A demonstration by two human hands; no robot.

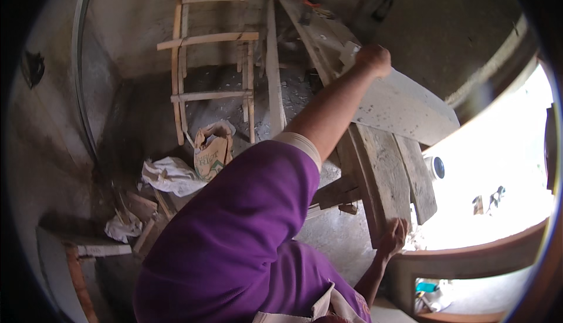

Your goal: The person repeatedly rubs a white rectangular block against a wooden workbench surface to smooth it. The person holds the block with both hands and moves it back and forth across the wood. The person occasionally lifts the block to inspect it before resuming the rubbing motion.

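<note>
My left arm, in a purple sleeve, stretches far across the wooden plank bench (pixel 380 167). Its hand, my left hand (pixel 374 60), is closed in a fist at the end of a flat grey board (pixel 404 103) lying across the planks. A pale, notched piece (pixel 350 53) shows beside the fist; whether the fingers hold it is hidden. Near the bench's closer end is my right hand (pixel 394 238), its fingers curled together against the plank's edge. What they hold, if anything, cannot be made out.
A wooden ladder-like frame (pixel 211 40) stands by the back wall. Below it are an open paper sack (pixel 213 150) and a white sack (pixel 171 175). A bright opening with a curved sill (pixel 492 244) lies right; a round pipe end (pixel 436 167) sits beside the bench.
</note>
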